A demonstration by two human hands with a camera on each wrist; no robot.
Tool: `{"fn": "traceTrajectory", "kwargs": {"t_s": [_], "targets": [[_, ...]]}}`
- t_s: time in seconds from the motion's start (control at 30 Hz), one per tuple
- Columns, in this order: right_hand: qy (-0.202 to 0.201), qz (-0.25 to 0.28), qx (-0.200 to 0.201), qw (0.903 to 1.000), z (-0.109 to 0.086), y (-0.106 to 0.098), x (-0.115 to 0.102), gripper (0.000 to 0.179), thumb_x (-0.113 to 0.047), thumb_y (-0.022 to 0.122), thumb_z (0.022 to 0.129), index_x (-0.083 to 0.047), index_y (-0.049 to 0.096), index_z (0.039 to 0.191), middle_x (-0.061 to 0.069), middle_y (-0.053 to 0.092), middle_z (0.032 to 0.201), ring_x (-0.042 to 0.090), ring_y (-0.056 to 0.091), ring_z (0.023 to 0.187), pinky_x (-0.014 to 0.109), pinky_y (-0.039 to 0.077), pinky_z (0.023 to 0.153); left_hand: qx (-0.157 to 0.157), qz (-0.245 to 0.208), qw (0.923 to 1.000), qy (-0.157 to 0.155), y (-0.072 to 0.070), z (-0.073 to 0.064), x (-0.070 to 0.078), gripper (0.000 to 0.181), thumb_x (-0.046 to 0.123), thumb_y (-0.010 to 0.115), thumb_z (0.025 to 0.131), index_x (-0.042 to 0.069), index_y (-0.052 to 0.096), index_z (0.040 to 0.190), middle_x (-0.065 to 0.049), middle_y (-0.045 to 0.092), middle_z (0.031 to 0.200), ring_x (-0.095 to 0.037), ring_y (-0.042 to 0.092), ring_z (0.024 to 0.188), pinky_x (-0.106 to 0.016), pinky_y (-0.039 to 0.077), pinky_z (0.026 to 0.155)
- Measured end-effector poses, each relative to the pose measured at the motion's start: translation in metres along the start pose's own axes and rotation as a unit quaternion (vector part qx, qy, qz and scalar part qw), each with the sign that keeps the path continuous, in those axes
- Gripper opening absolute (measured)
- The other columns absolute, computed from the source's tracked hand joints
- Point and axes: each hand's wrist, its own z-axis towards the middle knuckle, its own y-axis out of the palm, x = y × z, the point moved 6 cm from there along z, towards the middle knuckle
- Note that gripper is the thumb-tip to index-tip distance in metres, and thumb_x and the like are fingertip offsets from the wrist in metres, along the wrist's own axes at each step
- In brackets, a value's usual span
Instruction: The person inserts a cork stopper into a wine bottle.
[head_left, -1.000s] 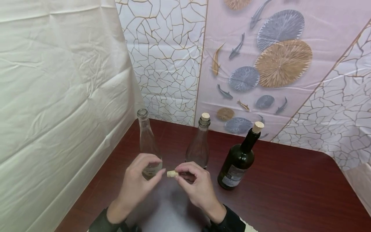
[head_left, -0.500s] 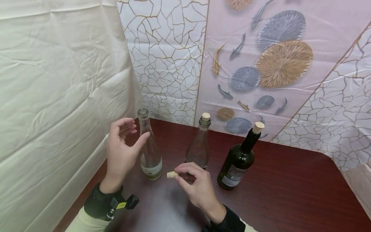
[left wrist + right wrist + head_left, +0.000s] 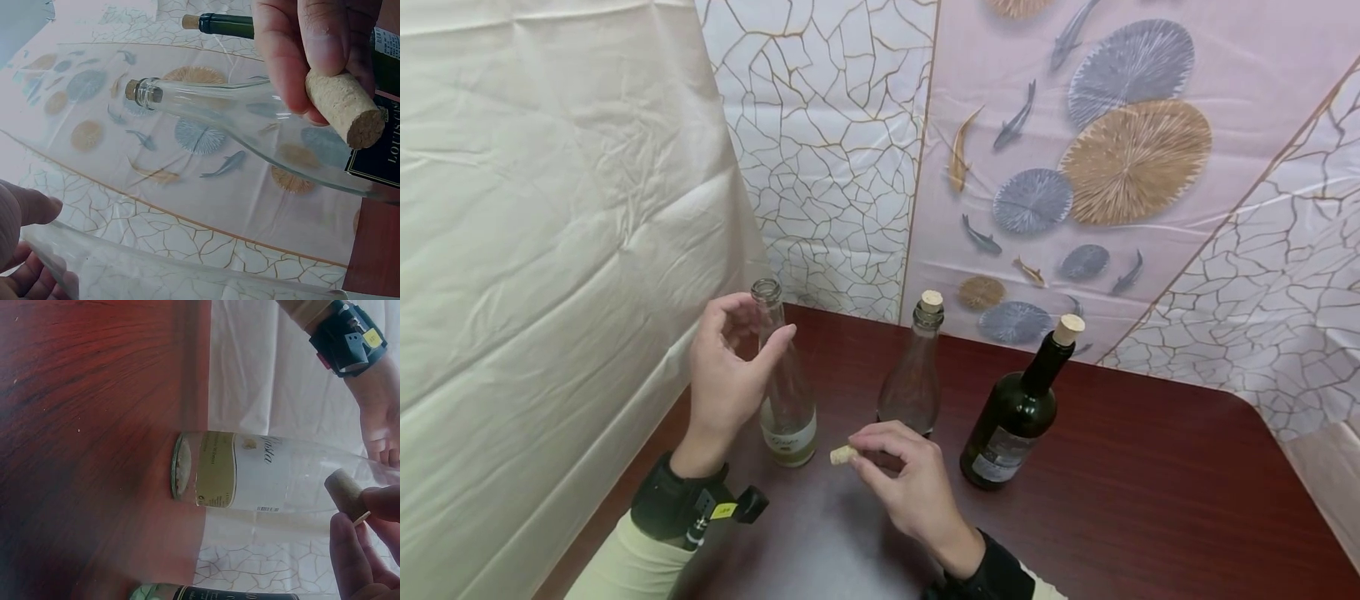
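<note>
My right hand (image 3: 906, 479) pinches a small cork (image 3: 842, 455) between thumb and fingertips. In the left wrist view the cork (image 3: 347, 112) points away from those fingers. At the left stands a clear glass bottle (image 3: 790, 392), uncorked, with a white and olive label (image 3: 240, 469). My left hand (image 3: 726, 367) is about its neck, fingers behind and a nearly straight thumb across the front. In the left wrist view a gap shows between this thumb (image 3: 40, 209) and the glass.
A second clear bottle (image 3: 917, 379), with a cork (image 3: 932, 302) in its mouth, stands behind my right hand. Right of it is a dark green bottle (image 3: 1011, 425), also corked. Cloth (image 3: 587, 250) hangs along the left side of the brown table (image 3: 1150, 500).
My left hand has left the cork, swung up and left, and come around the uncorked bottle's neck. My right hand keeps its pinch on the cork, which now tilts slightly more.
</note>
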Motion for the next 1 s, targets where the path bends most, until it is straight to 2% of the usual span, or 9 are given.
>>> {"fn": "traceTrajectory", "kwargs": {"t_s": [0.1, 0.23, 0.5, 0.77, 1.0], "targets": [[-0.011, -0.005, -0.004, 0.9999, 0.004, -0.001, -0.004, 0.016, -0.016, 0.075, 0.086, -0.01, 0.076, 0.101, 0.002, 0.07, 0.103, 0.012, 0.069, 0.093, 0.029, 0.06, 0.076, 0.005, 0.004, 0.9999, 0.011, 0.0, -0.001, 0.001, 0.04, -0.002, 0.077, 0.077, -0.01, 0.055, 0.11, -0.023, 0.058, 0.097, -0.027, 0.055, 0.082, -0.02, 0.047, 0.075], [-0.046, -0.03, -0.009, 0.9984, 0.013, -0.003, -0.016, 0.017, -0.015, 0.074, 0.086, -0.011, 0.076, 0.102, 0.003, 0.07, 0.103, 0.012, 0.069, 0.092, 0.031, 0.061, 0.074, 0.001, 0.004, 0.9999, 0.016, 0.0, -0.001, 0.003, 0.038, -0.003, 0.076, 0.078, -0.01, 0.056, 0.109, -0.022, 0.058, 0.096, -0.026, 0.054, 0.083, -0.021, 0.047, 0.075], [-0.1, -0.109, -0.045, 0.988, 0.045, 0.0, -0.044, 0.017, -0.014, 0.073, 0.088, -0.012, 0.077, 0.104, -0.004, 0.069, 0.104, 0.004, 0.063, 0.086, 0.02, 0.055, 0.064, -0.001, 0.002, 0.999, 0.044, -0.002, 0.001, 0.006, 0.036, -0.01, 0.075, 0.076, -0.014, 0.055, 0.105, -0.023, 0.059, 0.092, -0.023, 0.055, 0.081, -0.022, 0.048, 0.073], [-0.123, -0.167, -0.078, 0.9751, 0.075, 0.003, -0.069, 0.02, -0.006, 0.073, 0.086, -0.009, 0.077, 0.105, -0.003, 0.069, 0.103, 0.004, 0.063, 0.098, 0.018, 0.055, 0.081, -0.009, 0.012, 0.9983, 0.056, -0.001, -0.002, 0.002, 0.036, -0.009, 0.076, 0.075, -0.014, 0.055, 0.105, -0.025, 0.057, 0.095, -0.026, 0.054, 0.082, -0.024, 0.047, 0.072], [-0.143, -0.204, -0.09, 0.9642, 0.098, 0.003, -0.084, 0.022, -0.006, 0.073, 0.085, -0.009, 0.077, 0.106, -0.002, 0.07, 0.101, 0.006, 0.064, 0.093, 0.022, 0.055, 0.073, -0.009, 0.022, 0.9985, 0.05, 0.0, -0.005, -0.001, 0.036, -0.008, 0.076, 0.076, -0.013, 0.055, 0.105, -0.024, 0.056, 0.096, -0.027, 0.054, 0.083, -0.023, 0.047, 0.073]]}}
